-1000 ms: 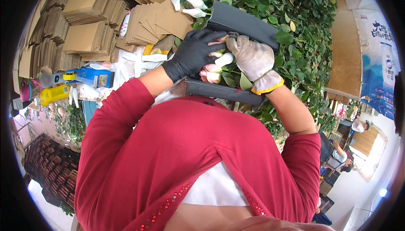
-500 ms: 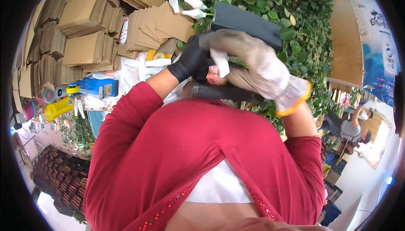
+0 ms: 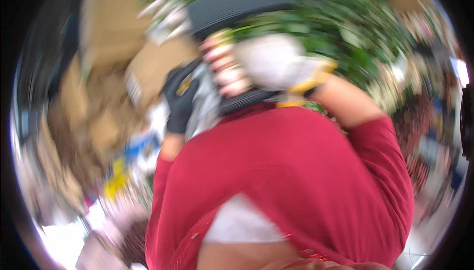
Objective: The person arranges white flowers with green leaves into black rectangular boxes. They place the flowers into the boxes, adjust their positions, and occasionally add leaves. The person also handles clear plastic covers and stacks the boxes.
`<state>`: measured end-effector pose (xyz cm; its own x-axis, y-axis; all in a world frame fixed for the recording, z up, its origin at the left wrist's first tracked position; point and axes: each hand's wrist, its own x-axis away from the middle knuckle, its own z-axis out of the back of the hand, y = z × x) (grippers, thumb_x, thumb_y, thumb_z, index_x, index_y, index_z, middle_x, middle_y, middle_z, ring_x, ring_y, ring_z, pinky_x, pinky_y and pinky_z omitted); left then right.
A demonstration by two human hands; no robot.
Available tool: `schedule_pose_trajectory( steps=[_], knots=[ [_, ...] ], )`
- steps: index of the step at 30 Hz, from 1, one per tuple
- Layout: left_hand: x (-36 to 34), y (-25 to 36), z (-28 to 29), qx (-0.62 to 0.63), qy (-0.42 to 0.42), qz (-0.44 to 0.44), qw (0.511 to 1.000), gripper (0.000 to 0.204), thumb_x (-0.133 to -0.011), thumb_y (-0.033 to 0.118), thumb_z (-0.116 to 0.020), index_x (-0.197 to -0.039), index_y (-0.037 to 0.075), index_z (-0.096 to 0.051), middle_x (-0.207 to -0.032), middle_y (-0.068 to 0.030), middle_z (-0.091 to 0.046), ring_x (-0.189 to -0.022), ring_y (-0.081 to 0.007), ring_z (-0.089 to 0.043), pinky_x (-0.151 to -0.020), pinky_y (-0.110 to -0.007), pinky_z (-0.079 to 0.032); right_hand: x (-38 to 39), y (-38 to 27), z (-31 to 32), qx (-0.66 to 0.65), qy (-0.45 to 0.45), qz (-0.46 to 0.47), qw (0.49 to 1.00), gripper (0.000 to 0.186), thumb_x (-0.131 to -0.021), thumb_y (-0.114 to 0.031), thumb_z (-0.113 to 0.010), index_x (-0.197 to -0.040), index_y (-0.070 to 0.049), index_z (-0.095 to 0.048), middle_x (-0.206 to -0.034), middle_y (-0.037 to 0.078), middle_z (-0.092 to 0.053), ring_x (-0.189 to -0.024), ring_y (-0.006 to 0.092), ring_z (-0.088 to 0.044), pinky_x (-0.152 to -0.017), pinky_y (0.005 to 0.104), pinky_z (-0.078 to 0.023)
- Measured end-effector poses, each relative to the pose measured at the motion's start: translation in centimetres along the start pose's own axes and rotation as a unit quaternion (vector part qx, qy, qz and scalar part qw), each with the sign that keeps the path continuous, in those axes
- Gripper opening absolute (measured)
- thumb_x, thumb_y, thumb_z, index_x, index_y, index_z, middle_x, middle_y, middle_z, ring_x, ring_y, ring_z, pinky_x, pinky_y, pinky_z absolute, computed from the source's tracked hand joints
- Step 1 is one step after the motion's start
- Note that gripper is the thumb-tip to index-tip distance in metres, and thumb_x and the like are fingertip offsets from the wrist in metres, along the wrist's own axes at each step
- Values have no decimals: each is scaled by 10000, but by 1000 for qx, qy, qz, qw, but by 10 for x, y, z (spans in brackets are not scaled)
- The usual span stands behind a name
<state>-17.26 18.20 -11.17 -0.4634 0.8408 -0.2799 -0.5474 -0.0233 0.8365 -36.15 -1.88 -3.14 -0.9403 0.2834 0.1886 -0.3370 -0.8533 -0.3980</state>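
Left hand: the left hand [image 3: 181,97], in a thin black glove, is to the left of the flowers and apart from them, its fingers curved with a gap at the thumb; blur hides whether it grips anything.
Yellow patch: a small yellow piece [image 3: 184,85] shows between the thumb and fingers, held or merely seen behind them, which cannot be told.
Right hand: the right hand [image 3: 270,61], in a pale whitish-grey fabric glove with a yellow-edged cuff [image 3: 310,83], lies just right of the blooms, over where their stems would run; its fingers are too blurred to tell whether they close on anything.
Pink blooms: a row of pale pink roses [image 3: 228,70] lies between the two dark blocks, heads toward the left.
Dark blocks: a black ribbed block [image 3: 237,7] stands beyond the row, and a second black ribbed strip [image 3: 249,100] lies on the near side, close to the body.
Plastic: a crumpled greyish-white translucent sheet [image 3: 205,101] lies between the left hand and the roses.
Greenery: a broad mass of green leaves [image 3: 348,20] fills the far right.
Far left: whitish wrapped buds [image 3: 168,19] lie beyond flat brown cardboard pieces [image 3: 159,63].
Clothing: a crimson long-sleeved top [image 3: 276,156] covers the person's arms and torso.
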Motion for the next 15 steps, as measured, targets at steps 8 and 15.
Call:
schedule_pose_trajectory(
  steps=[8, 15],
  knots=[
    [-54, 2, -8, -104, -260, -103, 954, 672, -931, 211, -672, -1521, -9, -436, -1595, -224, -401, -1452, -358, -395, -1198, -455, -313, -19, -17, -2, -72, 79, -18, 994, 398, -830, -466, -627, -1005, -128, -745, -754, 149, -696, -721, 351, -708, -669, 492, -565],
    [-62, -45, -20, -254, -201, -68, 944, 688, -939, 216, -677, -1532, -14, -412, -1593, -220, -402, -1457, -341, -397, -1207, -434, -308, -93, -9, -55, 48, 57, 142, 987, 669, -849, -725, -553, -898, -70, -676, -715, 295, -616, -613, 480, -658, -603, 630, -552]
  ],
)
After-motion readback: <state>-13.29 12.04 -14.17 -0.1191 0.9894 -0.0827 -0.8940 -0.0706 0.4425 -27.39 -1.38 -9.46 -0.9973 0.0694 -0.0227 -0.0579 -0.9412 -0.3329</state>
